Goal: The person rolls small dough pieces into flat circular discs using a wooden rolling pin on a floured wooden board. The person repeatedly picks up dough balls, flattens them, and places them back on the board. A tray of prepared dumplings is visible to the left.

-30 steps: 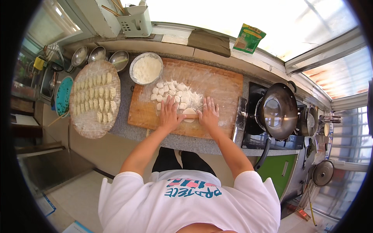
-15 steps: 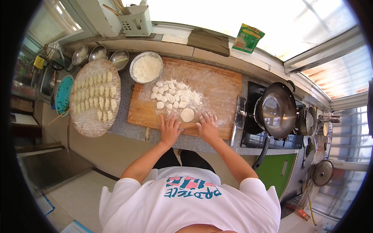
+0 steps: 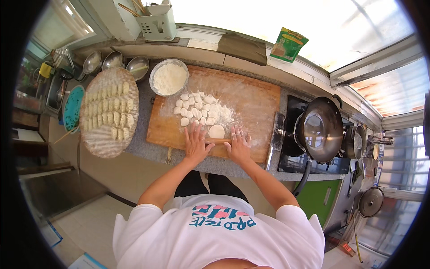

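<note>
A thin wooden rolling pin [image 3: 217, 141] lies crosswise near the front edge of a floured wooden board [image 3: 251, 94]. My left hand [image 3: 195, 144] rests palm down over its left end, and my right hand [image 3: 239, 145] over its right end. Both hands have their fingers stretched forward and spread; the palms hide the pin's ends. Right at the pin's far side is a flat round dough wrapper [image 3: 217, 131], between my fingertips. Beyond it, several small dough pieces [image 3: 197, 107] sit in loose flour. A metal bowl of flour [image 3: 169, 78] stands at the board's far left corner.
Left of the board, a round tray [image 3: 101, 139] carries rows of dumplings, with a teal basin [image 3: 74, 107] beside it. A cleaver [image 3: 275, 134] lies along the board's right edge. Farther right, a wok [image 3: 321, 130] sits on the stove, its handle pointing toward me.
Both hands have slid slightly forward with the rolling pin, up to the wrapper's near edge. The pin shows more plainly between them now.
</note>
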`<state>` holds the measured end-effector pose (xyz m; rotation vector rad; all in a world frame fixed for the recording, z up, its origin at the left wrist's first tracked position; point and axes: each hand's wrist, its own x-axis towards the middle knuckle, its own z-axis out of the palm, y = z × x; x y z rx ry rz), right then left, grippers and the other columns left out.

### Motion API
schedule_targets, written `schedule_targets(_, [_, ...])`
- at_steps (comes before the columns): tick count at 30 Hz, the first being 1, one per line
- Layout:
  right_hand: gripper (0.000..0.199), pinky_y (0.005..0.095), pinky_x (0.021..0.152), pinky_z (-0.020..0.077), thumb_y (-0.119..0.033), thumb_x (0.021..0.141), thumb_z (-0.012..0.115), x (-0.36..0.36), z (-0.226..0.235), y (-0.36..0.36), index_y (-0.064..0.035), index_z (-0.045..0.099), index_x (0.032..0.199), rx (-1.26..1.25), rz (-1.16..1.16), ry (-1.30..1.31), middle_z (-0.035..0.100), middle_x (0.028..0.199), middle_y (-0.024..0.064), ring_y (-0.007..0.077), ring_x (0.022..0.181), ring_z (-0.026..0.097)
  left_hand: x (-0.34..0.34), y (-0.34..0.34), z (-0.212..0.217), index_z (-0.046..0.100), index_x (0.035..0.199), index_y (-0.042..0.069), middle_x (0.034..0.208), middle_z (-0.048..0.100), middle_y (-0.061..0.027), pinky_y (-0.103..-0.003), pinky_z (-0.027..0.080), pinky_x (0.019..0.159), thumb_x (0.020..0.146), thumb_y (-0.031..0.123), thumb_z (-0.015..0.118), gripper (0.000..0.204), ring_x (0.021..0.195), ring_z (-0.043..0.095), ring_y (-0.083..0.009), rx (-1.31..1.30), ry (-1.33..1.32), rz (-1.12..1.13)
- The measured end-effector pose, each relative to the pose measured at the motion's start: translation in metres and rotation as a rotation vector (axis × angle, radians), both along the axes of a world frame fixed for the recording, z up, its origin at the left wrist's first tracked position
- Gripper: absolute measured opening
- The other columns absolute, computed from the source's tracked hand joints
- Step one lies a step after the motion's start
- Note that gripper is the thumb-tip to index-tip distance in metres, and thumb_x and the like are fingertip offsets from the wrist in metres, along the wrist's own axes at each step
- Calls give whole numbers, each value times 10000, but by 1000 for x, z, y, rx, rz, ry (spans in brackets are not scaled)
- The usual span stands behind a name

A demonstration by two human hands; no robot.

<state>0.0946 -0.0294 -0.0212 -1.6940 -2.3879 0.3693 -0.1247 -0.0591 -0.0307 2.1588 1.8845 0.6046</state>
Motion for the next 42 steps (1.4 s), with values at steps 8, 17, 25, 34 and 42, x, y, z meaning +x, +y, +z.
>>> schedule_targets(8, [528, 594, 1196, 262, -319, 960, 611, -11, 14, 7, -12, 570, 1387, -236, 182, 48, 540, 1430, 151, 355, 1413, 430, -2, -22, 4, 621, 1123, 93, 1290, 529, -126, -679, 136, 1205, 738, 203, 854, 463, 1414, 423, -362, 70, 12, -67])
schedule_targets(17, [654, 585, 1222, 197, -376, 969, 586, 3, 2, 58, -56, 437, 1521, 164, -39, -3, 447, 1554, 157, 333, 1492, 342, 10, 42, 17, 518, 1348, 6, 1545, 368, -201, -681, 66, 1206, 898, 394, 685, 617, 1528, 196, -405, 93, 75, 102])
schedule_targets(25, [684, 631, 1217, 162, -421, 987, 557, 3, -6, 9, -44, 403, 1536, 53, -13, -9, 393, 1595, 154, 325, 1509, 311, 2, 19, -3, 551, 1277, -3, 1474, 409, -204, -675, 81, 1211, 850, 439, 741, 643, 1525, 204, -395, 78, 19, 4])
schedule_targets(34, [694, 635, 1213, 161, -363, 958, 611, -2, 8, -13, -45, 400, 1537, -182, 141, 6, 459, 1536, 133, 304, 1478, 361, 3, -11, 0, 627, 1081, 55, 1274, 528, -144, -696, 185, 1187, 721, 307, 863, 499, 1438, 386, -346, 116, 94, -100])
schedule_targets(42, [734, 608, 1220, 174, -417, 958, 594, -2, 2, 41, -15, 384, 1535, 111, 10, -12, 424, 1563, 162, 331, 1501, 315, 17, 24, 8, 571, 1255, -8, 1528, 376, -220, -684, 82, 1206, 892, 456, 694, 602, 1530, 189, -405, 112, 103, 39])
